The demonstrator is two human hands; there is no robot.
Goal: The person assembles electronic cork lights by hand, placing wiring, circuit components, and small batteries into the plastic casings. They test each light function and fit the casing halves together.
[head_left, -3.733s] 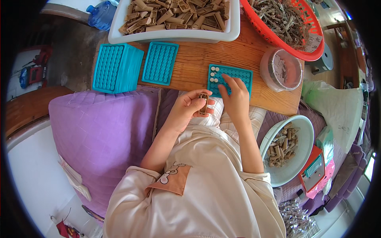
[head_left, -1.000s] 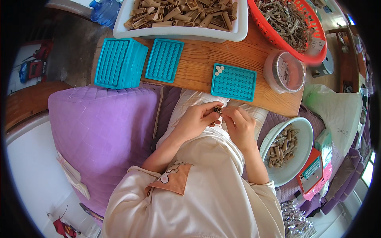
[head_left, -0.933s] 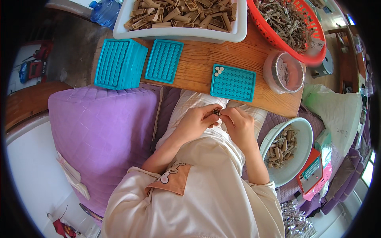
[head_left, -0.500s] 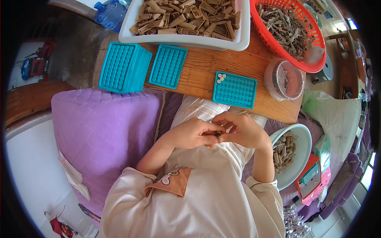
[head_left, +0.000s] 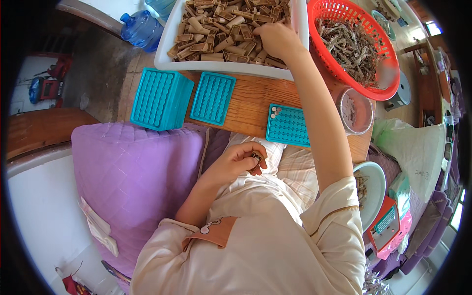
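Note:
My left hand is closed above my lap, its fingers curled round a small brown part with dark bits. My right arm stretches over the table, and my right hand is among tan half-shell plastic pieces in a white bin. Its fingertips are down among the pieces, so whether they grip one is hidden. Nearest my forearm lies a teal tray of round pockets, with a few small white discs in its upper left corner.
A second teal tray and a teal stack are on the wooden table. At the right stand a red basket of small parts and a clear round tub. A pale bowl with tan pieces is beside my right sleeve.
My right hand has left my left hand and reached forward into the white bin. My left hand still holds the small brown part, slightly further left.

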